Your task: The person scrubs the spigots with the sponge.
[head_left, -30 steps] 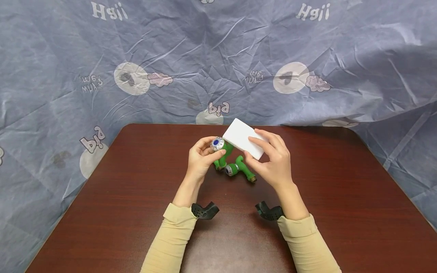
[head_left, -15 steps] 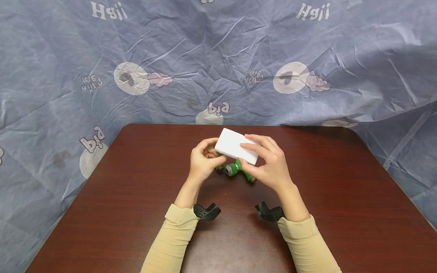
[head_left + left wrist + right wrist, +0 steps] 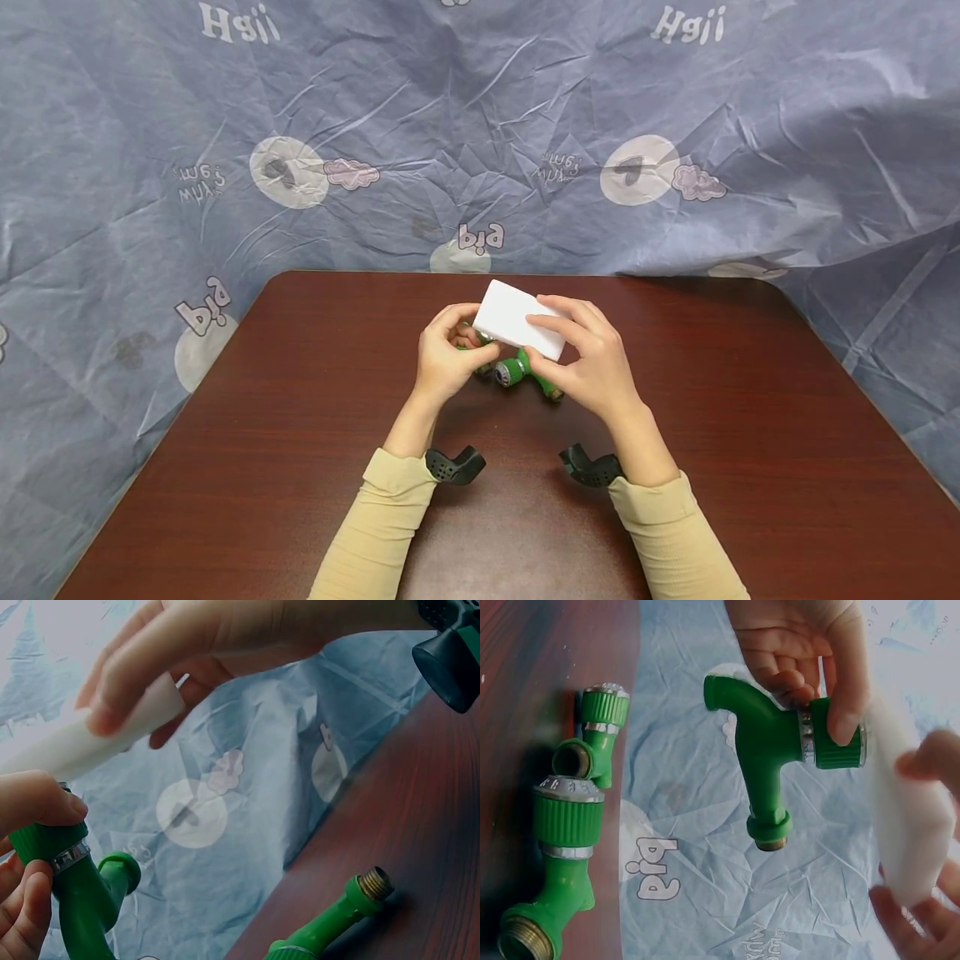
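My left hand (image 3: 444, 357) grips a green tap (image 3: 761, 750) by its ribbed knob, thumb on one side and curled fingers on the other. The tap hangs in the air above the table, its brass-threaded end pointing down in the right wrist view. My right hand (image 3: 596, 354) pinches a white sponge block (image 3: 512, 317) between thumb and fingers. The sponge lies over the silver end of the knob, against it or very near. From the head view, the sponge and left hand hide most of the held tap.
Two more green taps lie on the dark wooden table (image 3: 300, 433): a nearer tap (image 3: 566, 817) and, beside it, another tap (image 3: 600, 724). A blue-grey patterned cloth (image 3: 420, 125) hangs behind the table. Each wrist wears a black camera mount (image 3: 454, 465).
The sponge has come left and down over the knob's end, which showed its blue centre a second ago. Over the last half second it has barely shifted.
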`<state>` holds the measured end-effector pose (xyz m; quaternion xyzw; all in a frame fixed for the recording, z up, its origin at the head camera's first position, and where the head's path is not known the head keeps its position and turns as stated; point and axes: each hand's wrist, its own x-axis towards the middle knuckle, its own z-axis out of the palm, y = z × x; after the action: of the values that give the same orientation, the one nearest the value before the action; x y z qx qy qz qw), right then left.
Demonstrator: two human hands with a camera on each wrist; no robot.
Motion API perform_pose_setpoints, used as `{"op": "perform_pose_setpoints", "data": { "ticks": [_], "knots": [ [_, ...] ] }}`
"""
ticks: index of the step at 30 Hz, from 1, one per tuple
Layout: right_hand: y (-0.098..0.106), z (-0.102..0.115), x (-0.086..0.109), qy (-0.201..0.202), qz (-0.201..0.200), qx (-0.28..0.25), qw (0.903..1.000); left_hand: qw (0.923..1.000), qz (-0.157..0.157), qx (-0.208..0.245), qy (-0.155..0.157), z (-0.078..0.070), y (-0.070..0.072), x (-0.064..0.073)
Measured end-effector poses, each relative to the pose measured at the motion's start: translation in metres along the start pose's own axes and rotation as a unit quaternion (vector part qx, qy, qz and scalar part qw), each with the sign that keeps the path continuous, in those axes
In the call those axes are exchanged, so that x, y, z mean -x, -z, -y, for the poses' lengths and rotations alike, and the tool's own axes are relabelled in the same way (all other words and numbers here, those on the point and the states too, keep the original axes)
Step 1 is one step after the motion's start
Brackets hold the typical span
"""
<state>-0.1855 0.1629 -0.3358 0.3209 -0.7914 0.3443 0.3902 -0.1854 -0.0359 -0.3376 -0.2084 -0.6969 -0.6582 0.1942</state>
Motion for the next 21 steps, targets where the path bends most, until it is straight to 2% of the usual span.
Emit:
{"op": "perform_pose_setpoints", "data": {
  "ticks": [3,6,8,11,14,21],
  "knots": [
    [0.001,-0.001,0.0,-0.011,-0.027,0.027,0.9992,1.0,0.002,-0.001,0.0,0.0,0.001,0.0],
    [0.004,-0.002,-0.001,-0.006,-0.051,0.021,0.9984,1.0,0.004,0.004,-0.002,-0.001,0.002,0.0],
    [0.005,-0.003,-0.002,0.004,-0.046,-0.003,0.9989,0.9999,0.005,0.01,-0.006,-0.001,0.002,-0.001],
    [0.005,-0.003,-0.002,0.018,-0.018,-0.032,0.9992,0.9999,0.003,0.01,-0.013,-0.002,0.004,-0.001],
    [0.005,-0.004,-0.001,0.012,-0.001,-0.028,0.9995,0.9998,0.002,0.005,-0.018,-0.002,0.005,-0.002],
    [0.007,-0.014,0.001,-0.007,-0.059,-0.015,0.9981,0.9998,-0.013,0.01,-0.013,0.001,0.011,-0.003]
  ]
}}
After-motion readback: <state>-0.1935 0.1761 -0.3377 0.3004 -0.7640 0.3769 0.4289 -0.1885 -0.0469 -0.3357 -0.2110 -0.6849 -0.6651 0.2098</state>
